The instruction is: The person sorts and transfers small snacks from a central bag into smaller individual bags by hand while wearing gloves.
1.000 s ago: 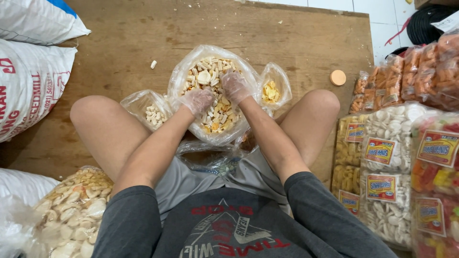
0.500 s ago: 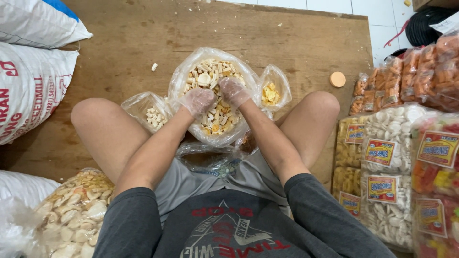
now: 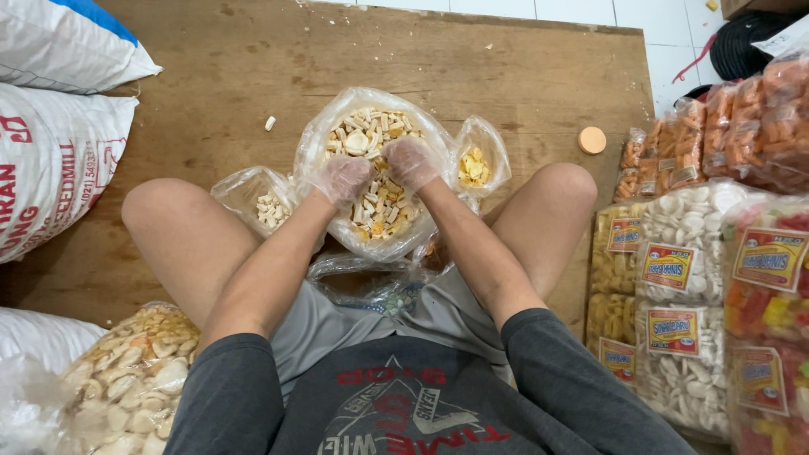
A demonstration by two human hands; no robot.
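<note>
**Hands barely shifted in the snack bag**

Vs. 0.5 s ago: both hands sit a touch lower-left in view, same pose; the whole scene slid w/ the head, nothing else changed.

Hidden/unclear: both hands wear thin clear gloves, fingertips dug into the snacks (image 3: pixel 383 206), so can't tell what, if anything, each grip has hold of. Left hand (image 3: pixel 340 179) looks loosely curled, knuckles up; right hand (image 3: pixel 410 163) curled too, fingers pointing down into the pile. Neither shows a clear pinch. Another clear bag (image 3: pixel 371 282) between the thighs is mostly covered by the forearms; contents hard to make out.

Big bag (image 3: pixel 313 139), clear plastic, stands open on the wooden board (image 3: pixel 522 76) between the knees; the hands are inside its mouth, close together, on top of the pale and orange pieces. Small bag (image 3: pixel 244 187) w/ a few white pieces lies just left of it, touching; yellow-chip bag (image 3: pixel 482 135) just right, touching.

Round orange lid (image 3: pixel 592 140) lies apart, right. Packed snack bags (image 3: pixel 687 278) at right and sacks (image 3: pixel 50 160) at left are cut off by the frame edge.
</note>
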